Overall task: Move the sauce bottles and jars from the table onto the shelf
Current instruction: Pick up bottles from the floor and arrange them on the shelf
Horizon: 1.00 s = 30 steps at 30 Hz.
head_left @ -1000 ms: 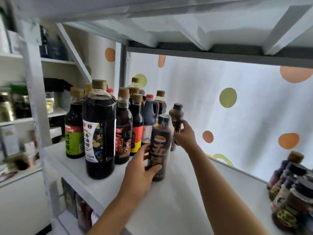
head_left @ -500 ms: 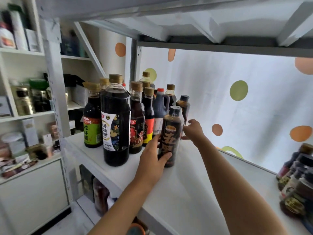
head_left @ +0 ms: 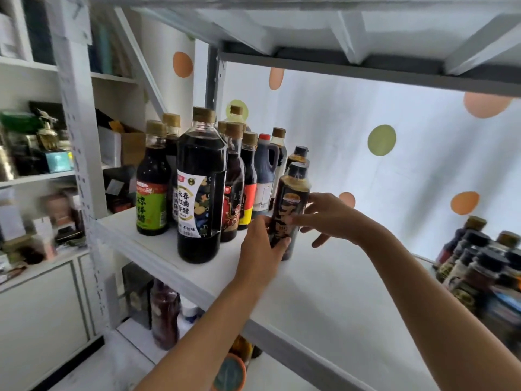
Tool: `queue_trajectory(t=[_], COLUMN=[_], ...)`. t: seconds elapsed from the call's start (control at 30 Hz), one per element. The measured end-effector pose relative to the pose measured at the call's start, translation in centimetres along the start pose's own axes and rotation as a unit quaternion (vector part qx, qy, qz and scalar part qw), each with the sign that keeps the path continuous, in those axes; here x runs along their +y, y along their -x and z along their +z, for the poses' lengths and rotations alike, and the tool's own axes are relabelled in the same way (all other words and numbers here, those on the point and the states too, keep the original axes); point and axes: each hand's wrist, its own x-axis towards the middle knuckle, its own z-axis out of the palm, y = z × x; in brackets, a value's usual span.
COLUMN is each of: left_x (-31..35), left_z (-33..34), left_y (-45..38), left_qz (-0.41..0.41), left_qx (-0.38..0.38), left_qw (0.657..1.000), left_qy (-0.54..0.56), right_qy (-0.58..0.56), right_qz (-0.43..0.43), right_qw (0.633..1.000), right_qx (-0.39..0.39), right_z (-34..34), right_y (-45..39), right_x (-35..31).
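Placement step, head view. The left hand (head_left: 260, 251) grips the lower body of a dark bottle (head_left: 290, 210) that stands upright on the white shelf (head_left: 324, 292), thumb on the near side and fingers curled round the base. The right hand (head_left: 328, 217) has its fingers spread, the fingertips touching the bottle's right flank near mid-height; it steadies rather than clasps. The bottle stands at the right edge of a cluster of sauce bottles at the shelf's left end, just beside a red-and-yellow labelled bottle (head_left: 248, 187) and in front of a second dark bottle of like shape (head_left: 298, 156). The large vinegar bottle (head_left: 201, 187) stands nearest the shelf's front edge. A further group of jars (head_left: 476, 266) occupies the right end of the shelf, well apart from the cluster.

Judgement: the bottle appears seated and is being squared into line with its neighbours. The next move calls for both hands to let go without tipping the tall, narrow bottle, then to withdraw clear of the shelf edge and go to the desk, which is not in view, for the next item.
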Motion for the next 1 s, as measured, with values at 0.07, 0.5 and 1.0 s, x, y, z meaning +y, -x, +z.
queue_trajectory(t=[0.07,0.5,1.0], left_x=[-0.3,-0.9,-1.4], left_z=[0.1,0.6,0.8], left_y=[-0.2,-0.9,-0.9], left_qz=[0.006,-0.036,-0.002], left_qx=[-0.003,0.008,-0.066], left_qw=[1.000,0.997,0.967], left_qy=[-0.007,-0.061,-0.246], right_qy=[0.017,-0.012,-0.020], right_qz=[-0.010,0.033,0.102], right_qw=[0.999,0.991,0.981], right_qx=[0.046,0.131,0.162], right_z=[0.7,1.4,2.0], right_y=[-0.3,-3.4,-10.2], right_x=[-0.3,-0.1,-1.2])
